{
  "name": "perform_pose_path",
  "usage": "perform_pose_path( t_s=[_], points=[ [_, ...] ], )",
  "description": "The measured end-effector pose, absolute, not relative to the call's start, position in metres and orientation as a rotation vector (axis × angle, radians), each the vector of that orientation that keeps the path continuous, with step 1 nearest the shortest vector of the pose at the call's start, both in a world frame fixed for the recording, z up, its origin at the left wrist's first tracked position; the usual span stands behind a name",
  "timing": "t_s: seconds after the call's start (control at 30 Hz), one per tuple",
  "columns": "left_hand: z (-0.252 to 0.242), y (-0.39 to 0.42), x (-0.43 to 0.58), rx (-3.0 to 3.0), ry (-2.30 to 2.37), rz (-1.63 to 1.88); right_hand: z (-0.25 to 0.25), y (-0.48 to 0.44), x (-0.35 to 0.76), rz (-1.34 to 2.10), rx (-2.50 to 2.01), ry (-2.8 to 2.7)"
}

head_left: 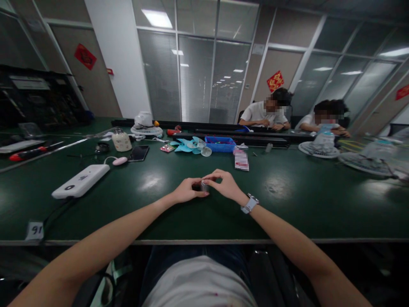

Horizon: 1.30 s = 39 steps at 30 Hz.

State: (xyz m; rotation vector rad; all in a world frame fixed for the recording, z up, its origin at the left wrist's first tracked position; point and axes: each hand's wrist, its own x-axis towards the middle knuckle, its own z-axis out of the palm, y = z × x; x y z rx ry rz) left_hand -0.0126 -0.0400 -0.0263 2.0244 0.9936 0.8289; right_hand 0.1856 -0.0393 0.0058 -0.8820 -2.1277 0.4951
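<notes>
A small silvery cylinder (204, 186) stands on the green table between my hands, partly covered by fingers. My left hand (187, 190) has its thumb and fingers curved around the cylinder from the left. From above and the right, my right hand (223, 183) pinches at the top rim, with thumb and forefinger closed there. Whether a separate small part lies under those fingertips is hidden. Beyond my hands are a light blue fan blade (188, 145), a blue tray (220, 145) of small parts and a pink-and-white packet (241, 159).
To the left lie a white power bank (81, 181), a black phone (138, 153), a cream jar (122, 140) and a red-handled tool (28, 154). Fan parts (322, 143) sit at the right. Two people (266, 113) work across the table (179, 224), behind long black bars.
</notes>
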Motion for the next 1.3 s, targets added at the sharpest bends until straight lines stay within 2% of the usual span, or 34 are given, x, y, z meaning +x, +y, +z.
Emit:
perform_pose_path(
  t_s=[0.5, 0.77, 1.3],
  points=[
    [-0.028, -0.038, -0.014, 2.095, 0.941, 0.828, 0.008, -0.037, 0.191, 0.444, -0.876, -2.178],
    [-0.028, -0.039, -0.014, 2.129, 0.89, 0.83, 0.0, -0.037, 0.195, 0.586, -0.884, -2.187],
    [-0.027, -0.039, -0.014, 2.124, 0.877, 0.854, 0.001, -0.039, 0.197, 0.599, -0.963, -2.056]
  ],
)
